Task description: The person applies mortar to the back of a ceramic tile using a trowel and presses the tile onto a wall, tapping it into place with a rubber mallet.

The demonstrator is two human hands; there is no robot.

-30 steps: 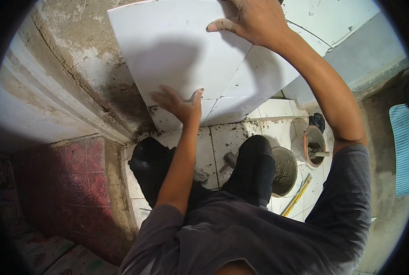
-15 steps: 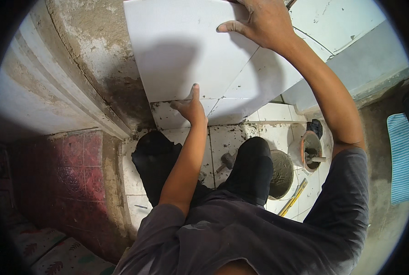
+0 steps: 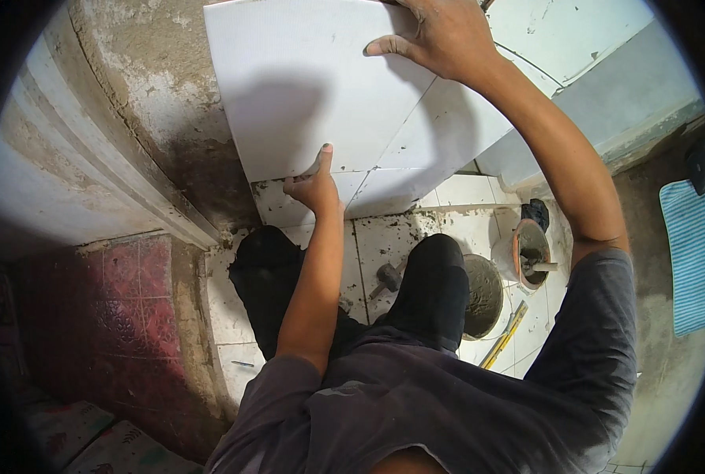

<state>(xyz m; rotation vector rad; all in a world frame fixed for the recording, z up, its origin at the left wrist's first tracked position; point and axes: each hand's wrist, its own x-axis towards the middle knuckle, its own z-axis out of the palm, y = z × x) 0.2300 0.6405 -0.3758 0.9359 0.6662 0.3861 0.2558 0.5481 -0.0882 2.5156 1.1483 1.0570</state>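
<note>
A large white wall tile (image 3: pixel 265 95) stands against the wall in front of me, above a lower row of white tiles speckled with mortar. My right hand (image 3: pixel 451 39) grips its top edge, thumb pressed on the glossy face and fingers mostly hidden over the rim. At the bottom edge is my left hand (image 3: pixel 314 189), its thumb pointing up along the face while the other fingers are partly hidden. Shadows of hand and arm fall across the tile.
Right of my knees are a round tub of grey mortar (image 3: pixel 483 296), a bucket (image 3: pixel 531 253) with a handled tool in it, and a yellow spirit level (image 3: pixel 504 336). A hammer (image 3: pixel 388 278) lies between my knees. Bare rough wall (image 3: pixel 159 87) borders the tile's left side.
Both hands keep their hold on the tile. The whole view has shifted slightly, so tile, hands and floor things sit a little further left; no clear movement of the tile against the wall shows.
</note>
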